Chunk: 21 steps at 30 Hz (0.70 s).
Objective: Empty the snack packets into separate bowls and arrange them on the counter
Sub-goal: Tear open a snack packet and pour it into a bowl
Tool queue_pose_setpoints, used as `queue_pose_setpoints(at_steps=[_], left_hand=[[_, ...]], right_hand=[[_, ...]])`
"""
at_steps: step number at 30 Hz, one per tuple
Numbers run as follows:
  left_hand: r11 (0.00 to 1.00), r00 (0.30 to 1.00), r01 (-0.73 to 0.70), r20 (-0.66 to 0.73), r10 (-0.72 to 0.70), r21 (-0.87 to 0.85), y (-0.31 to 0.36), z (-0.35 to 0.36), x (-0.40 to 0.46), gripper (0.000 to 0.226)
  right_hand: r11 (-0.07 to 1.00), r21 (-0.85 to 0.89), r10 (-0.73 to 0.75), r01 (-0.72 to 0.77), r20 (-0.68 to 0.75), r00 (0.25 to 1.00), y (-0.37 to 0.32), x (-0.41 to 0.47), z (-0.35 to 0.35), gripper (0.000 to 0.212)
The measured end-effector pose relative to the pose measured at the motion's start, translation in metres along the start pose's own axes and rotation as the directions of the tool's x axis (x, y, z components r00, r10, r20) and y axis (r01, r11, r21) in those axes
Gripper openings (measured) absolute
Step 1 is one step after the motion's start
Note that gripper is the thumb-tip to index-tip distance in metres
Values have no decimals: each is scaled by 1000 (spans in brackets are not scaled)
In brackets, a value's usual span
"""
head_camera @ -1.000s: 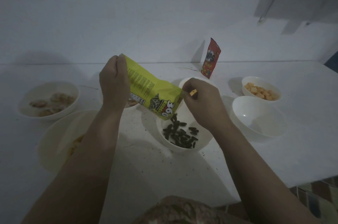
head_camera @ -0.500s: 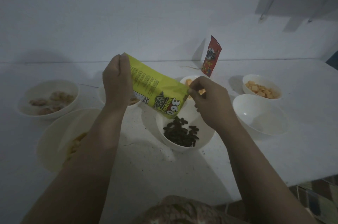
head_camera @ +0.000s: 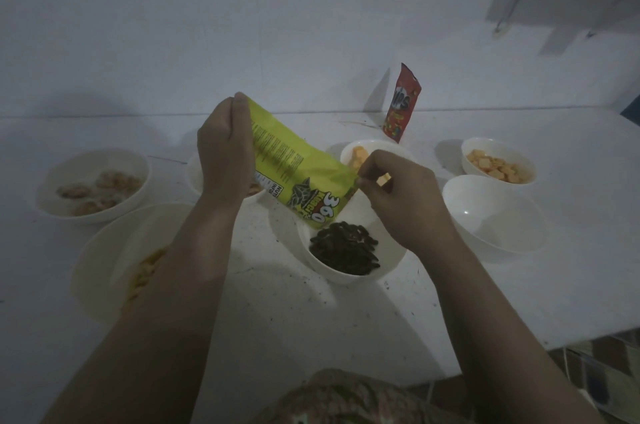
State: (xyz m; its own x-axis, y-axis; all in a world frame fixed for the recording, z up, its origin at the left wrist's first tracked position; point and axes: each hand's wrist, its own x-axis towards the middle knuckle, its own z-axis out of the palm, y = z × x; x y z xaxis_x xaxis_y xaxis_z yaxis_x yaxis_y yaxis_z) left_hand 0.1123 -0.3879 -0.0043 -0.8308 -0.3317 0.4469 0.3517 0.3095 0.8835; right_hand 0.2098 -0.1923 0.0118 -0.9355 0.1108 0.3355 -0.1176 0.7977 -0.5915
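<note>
Seeds have piled higher in my bowl (head_camera: pixel 349 276) — both hands, left (head_camera: pixel 227 150) and right (head_camera: pixel 401 196), pinch the tilted yellow packet (head_camera: pixel 294 169).

A white counter (head_camera: pixel 311 319) carries six white bowls, among them one of dark seeds (head_camera: pixel 346 271) and an empty one (head_camera: pixel 495 215), plus an upright red packet (head_camera: pixel 401 105).

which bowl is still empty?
The white bowl nearest the right forearm, in front of the bowl of orange crackers. Every other bowl visibly holds snacks.
</note>
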Motion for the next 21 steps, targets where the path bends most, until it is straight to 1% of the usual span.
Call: queue_pose_setpoints(at_steps=[6,10,13,15,21], left_hand=[[1000,1000,-26,-4,26,0,1,-1,-2,43],[998,998,-59,-3,60,22,3,-2,-3,43],[994,995,-100,15,100,44,4,-2,-4,43],[993,993,-114,17,114,40,5,-1,-5,43],[994,995,-95,5,95,55,3,0,-3,43]], right_hand=[[1000,4,-8,9,-54,999,0,-2,5,15],[1000,-5,2,-2,-42,999,3,-4,7,9],[1000,-18,1,-1,1,1000,6,-4,8,4],[1000,-30,5,-5,-12,1000,7,-3,6,4],[999,-48,3,-2,8,1000,7,0,4,5]])
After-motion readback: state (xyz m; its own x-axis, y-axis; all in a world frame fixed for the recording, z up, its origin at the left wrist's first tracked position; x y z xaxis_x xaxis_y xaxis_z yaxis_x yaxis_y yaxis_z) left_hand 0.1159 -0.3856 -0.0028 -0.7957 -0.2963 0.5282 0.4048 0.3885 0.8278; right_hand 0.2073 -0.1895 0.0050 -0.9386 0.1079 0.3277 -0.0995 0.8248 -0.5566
